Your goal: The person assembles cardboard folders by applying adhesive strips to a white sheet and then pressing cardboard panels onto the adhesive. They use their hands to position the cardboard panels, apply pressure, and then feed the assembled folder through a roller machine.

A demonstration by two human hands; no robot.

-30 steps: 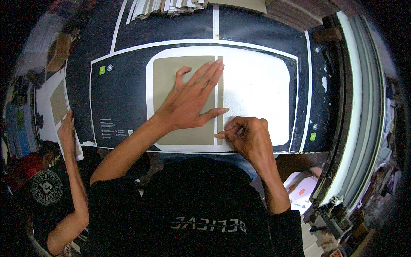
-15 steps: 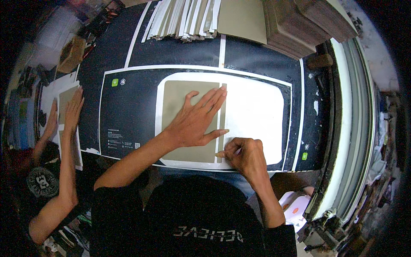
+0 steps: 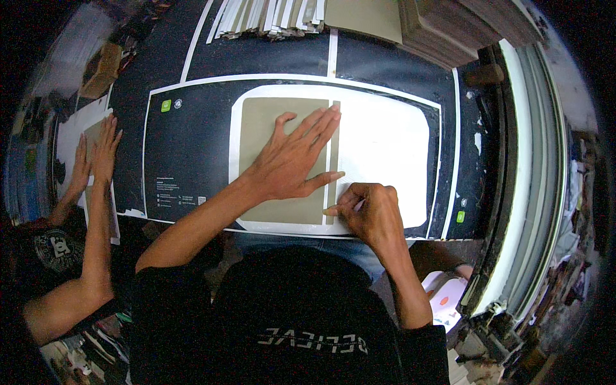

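Note:
A grey-brown cardboard panel (image 3: 263, 128) lies flat on a white paper sheet (image 3: 385, 147) with rounded corners. Beside the panel's right edge runs a narrow cardboard strip (image 3: 335, 154), a thin white gap between them. My left hand (image 3: 296, 153) rests flat across the panel, fingers spread, with its fingertips reaching over the strip's upper part and its thumb across the strip's middle. My right hand (image 3: 369, 212) is curled at the strip's near end, fingertips pinched together there. How much of the strip sits between those fingers is partly hidden.
Under the sheet lies a large dark printed sheet (image 3: 186, 147) with white borders. Cut cardboard strips (image 3: 269, 18) and stacked boards (image 3: 462, 29) stand at the back. At left, a co-worker's hands (image 3: 102, 151) press on another board. A pale metal rail (image 3: 513, 192) lines the right.
The whole scene sits higher in the picture, as the view has tilted. My hands keep nearly the same places on the panel and strip. The co-worker's two hands are closer together.

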